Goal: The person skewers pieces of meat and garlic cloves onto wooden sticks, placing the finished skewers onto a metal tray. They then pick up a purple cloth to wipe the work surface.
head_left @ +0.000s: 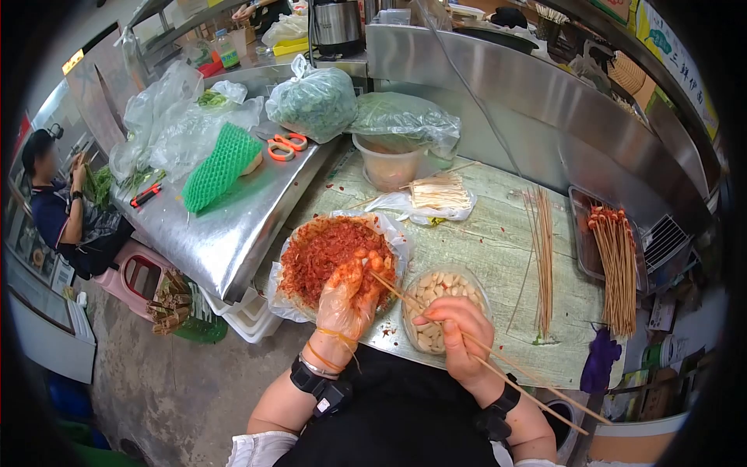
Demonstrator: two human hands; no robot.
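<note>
My left hand (pixel 346 292), in a clear plastic glove smeared red and held by rubber bands at the wrist, reaches into a plastic-lined bowl (pixel 399 233) of shredded, chili-red seasoned food (pixel 315 253). Its fingers are curled and closed; what lies in them is hidden. Two long bamboo skewers (pixel 506 359) are gripped in my bare right hand (pixel 459 335), their tips touching the left fingers. Below the skewers, a clear tub holds pale chunks like garlic cloves (pixel 443 289).
Loose skewers (pixel 545 265) lie on the right of the worktop. Beyond them, a metal tray (pixel 580 233) carries skewers with red-coated ends (pixel 611 226). Behind stand a bundle of short sticks (pixel 437 192) and a bucket (pixel 387 162). Orange scissors (pixel 286 145) lie left; a person (pixel 58 194) sits farther left.
</note>
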